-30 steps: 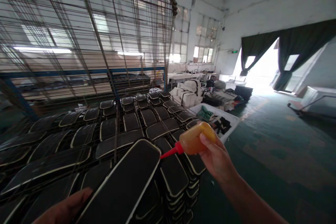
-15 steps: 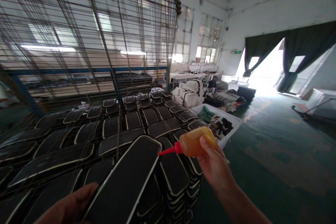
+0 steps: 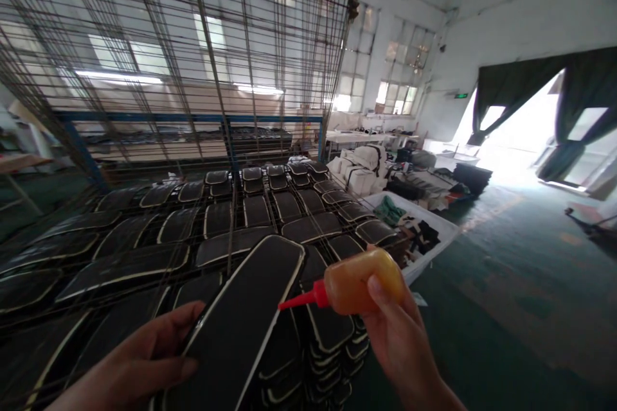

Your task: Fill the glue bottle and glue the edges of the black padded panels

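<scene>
My left hand (image 3: 154, 350) grips a long black panel (image 3: 241, 308) by its left edge, thumb on top. The panel has rounded corners and a pale line along its border, and it tilts up away from me. In my right hand (image 3: 395, 321) is a squeeze bottle of amber liquid (image 3: 361, 279), held on its side, fingers wrapped round it. Its red nozzle (image 3: 301, 298) points left, the tip at the panel's right edge. Whether liquid flows from the tip is too small to tell.
Similar black panels (image 3: 258, 210) lie in rows on a wire rack, with a stack (image 3: 330, 334) of them beyond my panel. A raised wire grid (image 3: 216, 45) stands behind. To the right are a white bin (image 3: 443, 237) of scraps and the green floor (image 3: 511, 308).
The nozzle tip has moved from the panel's far right corner down along its right edge, towards me. More of my left hand shows, and the view has turned slightly left.
</scene>
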Demonstrator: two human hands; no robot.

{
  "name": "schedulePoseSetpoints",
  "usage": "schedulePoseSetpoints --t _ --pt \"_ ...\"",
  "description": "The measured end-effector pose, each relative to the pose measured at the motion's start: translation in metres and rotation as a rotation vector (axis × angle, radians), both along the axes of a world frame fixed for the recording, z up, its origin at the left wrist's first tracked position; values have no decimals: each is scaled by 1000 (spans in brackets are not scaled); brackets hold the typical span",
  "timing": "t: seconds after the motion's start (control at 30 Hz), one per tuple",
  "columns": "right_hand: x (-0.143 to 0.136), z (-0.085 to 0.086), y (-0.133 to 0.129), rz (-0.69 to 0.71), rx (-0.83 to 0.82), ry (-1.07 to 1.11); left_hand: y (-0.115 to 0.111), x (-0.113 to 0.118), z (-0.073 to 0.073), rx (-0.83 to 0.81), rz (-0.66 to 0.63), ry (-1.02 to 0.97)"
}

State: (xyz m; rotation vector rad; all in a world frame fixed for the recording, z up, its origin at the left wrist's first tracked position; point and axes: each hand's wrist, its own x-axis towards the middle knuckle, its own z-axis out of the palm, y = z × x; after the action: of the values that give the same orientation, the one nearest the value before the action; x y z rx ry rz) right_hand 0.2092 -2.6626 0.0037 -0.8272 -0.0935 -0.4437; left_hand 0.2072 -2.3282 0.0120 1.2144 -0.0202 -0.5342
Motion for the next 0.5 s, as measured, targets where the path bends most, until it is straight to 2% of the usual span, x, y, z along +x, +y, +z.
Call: schedulePoseSetpoints --t 0.07,0.13,0.37,0.5 --pt "-3 -4 2 14 -30 -7 -3 3 2 -5 -88 -10" --pt "-6 -7 3 26 -59 -19 -6 4 6 -9 -114 -24" --pt "-18 -11 6 113 -134 -130 -26 -2 33 -22 -49 -28" --pt "-26 -9 9 135 -222 -156 -31 0 38 -25 -3 -41"
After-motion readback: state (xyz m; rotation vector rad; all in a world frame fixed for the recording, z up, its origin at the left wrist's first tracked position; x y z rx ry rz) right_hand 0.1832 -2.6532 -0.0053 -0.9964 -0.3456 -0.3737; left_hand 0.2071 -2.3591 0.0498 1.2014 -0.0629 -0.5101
